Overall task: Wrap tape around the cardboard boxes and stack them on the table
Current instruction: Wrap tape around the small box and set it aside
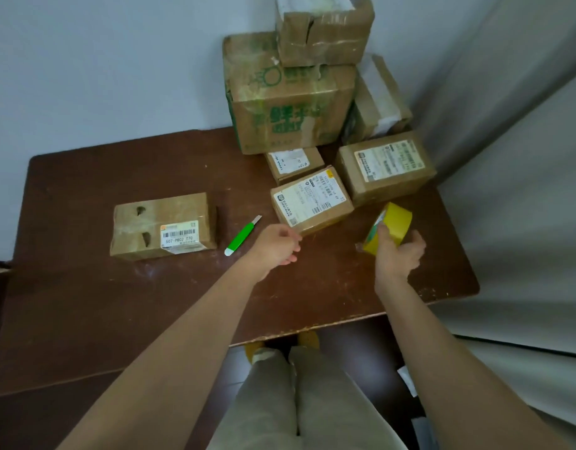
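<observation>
A dark brown wooden table with a worn front edge fills most of the view, pushed against a pale wall. At its far right corner stands the biggest item, a large brown cardboard box with green printing, and on top of it sits a medium, dented brown cardboard box wrapped in clear tape. Just right of the printed box leans a tilted brown box with a white label, resting on things behind the front row.

In front of these lie three smaller parcels: a squat brown box with a large white shipping label at the right, a small brown box with a white label touching the foot of the printed box, and a flat brown box with a white and yellow-cornered label nearest the person. Well apart on the left lies a flat brown box with two torn holes and a barcode sticker.

The left hand reaches toward the near corner of the yellow-cornered box, its fingers loosely curled with the tips at that corner; whether they touch it cannot be told. The right hand grips a roll of yellow tape, thumb on its side and fingers curled round the far rim, held just above the table near the squat box.

Between the holed box and the left hand lies a green and white utility knife, flat on the table.
</observation>
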